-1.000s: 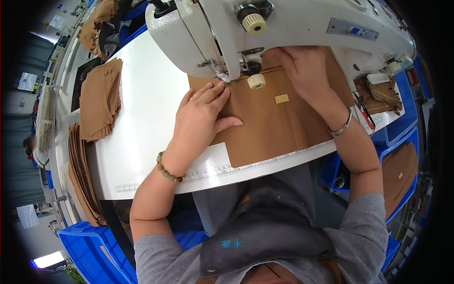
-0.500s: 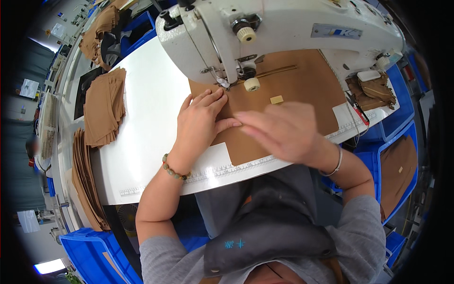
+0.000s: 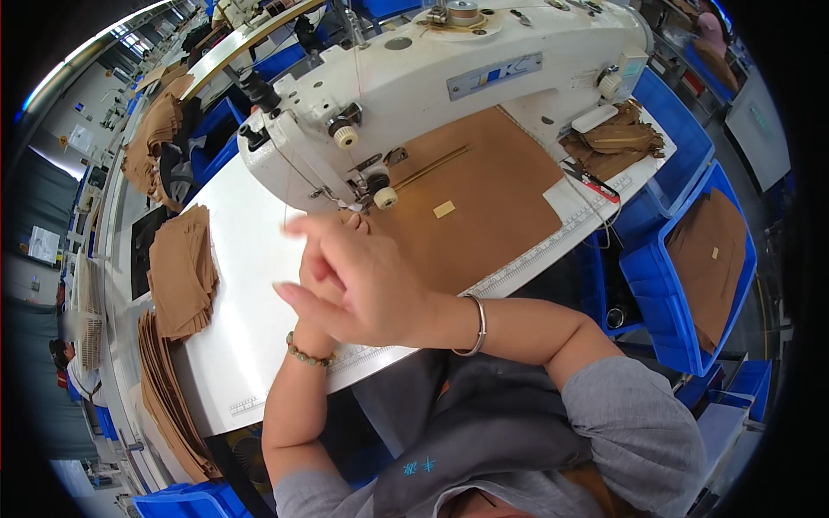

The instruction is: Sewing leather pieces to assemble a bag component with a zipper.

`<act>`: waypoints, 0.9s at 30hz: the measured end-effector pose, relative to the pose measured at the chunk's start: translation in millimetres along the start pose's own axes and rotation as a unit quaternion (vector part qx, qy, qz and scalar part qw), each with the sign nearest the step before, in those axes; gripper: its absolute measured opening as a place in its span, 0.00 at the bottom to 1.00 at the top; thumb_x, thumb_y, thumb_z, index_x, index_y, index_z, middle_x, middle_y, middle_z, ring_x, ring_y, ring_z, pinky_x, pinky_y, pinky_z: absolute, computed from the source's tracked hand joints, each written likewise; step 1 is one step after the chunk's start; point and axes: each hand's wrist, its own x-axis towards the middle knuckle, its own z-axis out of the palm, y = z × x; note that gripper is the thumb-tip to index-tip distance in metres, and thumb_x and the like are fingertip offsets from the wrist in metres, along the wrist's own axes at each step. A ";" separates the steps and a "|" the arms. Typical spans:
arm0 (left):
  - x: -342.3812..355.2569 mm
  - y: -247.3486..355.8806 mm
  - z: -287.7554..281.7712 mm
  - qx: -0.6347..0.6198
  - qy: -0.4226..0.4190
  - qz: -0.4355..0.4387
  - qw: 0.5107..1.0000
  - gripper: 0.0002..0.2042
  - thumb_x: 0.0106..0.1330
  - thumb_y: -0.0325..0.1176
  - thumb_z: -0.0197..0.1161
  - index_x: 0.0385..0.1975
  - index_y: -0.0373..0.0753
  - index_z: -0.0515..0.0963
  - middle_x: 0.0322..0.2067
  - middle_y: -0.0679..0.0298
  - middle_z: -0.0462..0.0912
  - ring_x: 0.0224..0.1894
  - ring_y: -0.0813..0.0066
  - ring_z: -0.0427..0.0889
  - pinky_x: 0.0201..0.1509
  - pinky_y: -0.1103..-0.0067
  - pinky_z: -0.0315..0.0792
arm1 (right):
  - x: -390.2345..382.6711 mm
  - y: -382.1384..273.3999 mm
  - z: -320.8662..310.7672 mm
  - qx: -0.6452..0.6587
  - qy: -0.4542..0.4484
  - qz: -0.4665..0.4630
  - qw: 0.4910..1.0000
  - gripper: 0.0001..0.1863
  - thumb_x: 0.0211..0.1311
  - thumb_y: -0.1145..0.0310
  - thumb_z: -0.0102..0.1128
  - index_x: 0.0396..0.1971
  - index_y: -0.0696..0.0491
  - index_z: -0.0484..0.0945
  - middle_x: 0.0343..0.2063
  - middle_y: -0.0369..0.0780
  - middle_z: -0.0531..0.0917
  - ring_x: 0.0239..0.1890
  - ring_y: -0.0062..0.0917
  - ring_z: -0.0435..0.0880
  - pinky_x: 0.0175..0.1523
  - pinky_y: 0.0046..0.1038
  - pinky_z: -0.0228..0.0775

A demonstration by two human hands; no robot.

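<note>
My right hand crosses over my left, thumb and index finger apart, nothing visible in it; its fingertips are blurred. Mostly covered by it, my left hand shows its fingertips lying on the brown fabric panel, close to the presser foot of the white sewing machine. I see those fingers as flat rather than closed; the rest of them are hidden. On the panel are a long narrow slot with a metallic look and a small yellowish label.
Stacked brown pieces lie on the white table at left, more stand along its edge. Red-handled scissors and a brown bundle are at right. A blue bin holds brown panels beside the table.
My right hand has swung left from the panel to across my left hand. The view has shifted, showing more of the machine's top. My left hand stays beside the presser foot.
</note>
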 end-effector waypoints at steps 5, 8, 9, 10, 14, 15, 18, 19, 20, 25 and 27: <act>-2.5 -12.6 -3.2 0.029 -0.024 0.062 0.997 0.22 0.67 0.39 0.62 0.60 0.40 0.82 0.62 0.58 0.83 0.64 0.55 0.79 0.70 0.61 0.70 | -3.0 5.9 -16.6 -0.078 -0.020 -0.100 0.992 0.20 0.62 0.56 0.75 0.47 0.53 0.83 0.22 0.37 0.79 0.21 0.29 0.80 0.29 0.29 0.72; -5.2 -6.5 -1.3 0.009 0.032 0.070 0.997 0.22 0.67 0.39 0.62 0.60 0.41 0.82 0.61 0.59 0.84 0.64 0.55 0.80 0.70 0.60 0.70 | -9.0 -2.7 -20.8 -0.033 -0.072 -0.030 0.996 0.18 0.62 0.56 0.74 0.45 0.52 0.84 0.23 0.38 0.82 0.23 0.31 0.83 0.30 0.30 0.74; -5.1 -2.9 -1.4 0.002 0.041 0.072 0.997 0.22 0.67 0.39 0.62 0.59 0.41 0.83 0.60 0.59 0.84 0.64 0.56 0.80 0.70 0.60 0.70 | -12.0 -6.2 -20.6 -0.010 -0.105 -0.010 0.994 0.18 0.62 0.56 0.73 0.46 0.52 0.84 0.26 0.38 0.84 0.24 0.31 0.85 0.30 0.29 0.75; -4.3 -1.0 -7.4 0.023 0.000 0.075 0.997 0.21 0.67 0.39 0.62 0.59 0.41 0.83 0.60 0.59 0.84 0.64 0.55 0.80 0.69 0.60 0.70 | -11.0 -2.0 -23.2 -0.074 -0.083 -0.068 0.992 0.19 0.64 0.60 0.72 0.50 0.52 0.84 0.29 0.38 0.86 0.27 0.30 0.86 0.31 0.28 0.77; -0.3 17.8 -17.7 0.020 -0.119 0.021 0.992 0.25 0.63 0.44 0.67 0.58 0.39 0.83 0.61 0.56 0.83 0.66 0.51 0.78 0.71 0.60 0.71 | -22.8 4.7 -67.8 -0.126 -0.103 -0.091 0.982 0.21 0.65 0.63 0.70 0.56 0.54 0.83 0.31 0.38 0.87 0.27 0.29 0.86 0.31 0.28 0.77; -0.5 22.8 -21.1 0.042 -0.203 -0.025 0.978 0.29 0.61 0.47 0.70 0.60 0.37 0.82 0.63 0.54 0.82 0.68 0.49 0.77 0.72 0.61 0.70 | -30.8 3.6 -95.0 -0.160 -0.140 -0.054 0.976 0.22 0.65 0.64 0.70 0.57 0.54 0.82 0.32 0.38 0.87 0.27 0.29 0.86 0.31 0.29 0.77; -4.7 36.1 -27.4 0.099 -0.230 0.057 0.967 0.39 0.57 0.48 0.75 0.65 0.29 0.75 0.70 0.47 0.73 0.73 0.47 0.70 0.74 0.63 0.68 | -37.4 20.9 -191.9 -0.348 -0.152 -0.011 0.925 0.12 0.69 0.72 0.65 0.49 0.59 0.86 0.34 0.44 0.88 0.30 0.34 0.86 0.34 0.33 0.77; -6.3 38.7 -29.2 0.093 -0.223 0.033 0.970 0.39 0.57 0.48 0.75 0.65 0.29 0.75 0.70 0.47 0.73 0.73 0.47 0.70 0.74 0.63 0.68 | -40.5 26.9 -219.2 -0.399 -0.104 0.051 0.910 0.09 0.67 0.75 0.63 0.45 0.57 0.86 0.37 0.44 0.88 0.33 0.37 0.87 0.37 0.33 0.80; -7.3 40.0 -30.2 0.096 -0.227 0.043 0.968 0.41 0.55 0.49 0.76 0.66 0.28 0.75 0.70 0.47 0.73 0.73 0.46 0.70 0.75 0.63 0.68 | -42.7 33.1 -244.7 -0.468 -0.077 0.070 0.877 0.09 0.67 0.74 0.64 0.45 0.55 0.87 0.40 0.45 0.89 0.38 0.40 0.88 0.43 0.35 0.81; -9.8 36.8 -25.5 0.125 -0.226 0.057 0.964 0.38 0.55 0.43 0.74 0.66 0.30 0.75 0.71 0.47 0.72 0.72 0.49 0.72 0.75 0.64 0.69 | -68.6 49.2 -299.9 -0.617 -0.156 0.143 0.758 0.12 0.69 0.71 0.64 0.50 0.53 0.87 0.43 0.45 0.90 0.44 0.40 0.90 0.48 0.36 0.81; -10.8 33.6 -17.1 0.156 -0.199 0.053 0.966 0.31 0.58 0.36 0.70 0.64 0.33 0.77 0.69 0.51 0.75 0.70 0.53 0.75 0.72 0.65 0.72 | -74.5 52.6 -311.3 -0.622 -0.167 0.117 0.756 0.13 0.70 0.71 0.64 0.51 0.53 0.86 0.44 0.45 0.90 0.44 0.41 0.90 0.49 0.36 0.82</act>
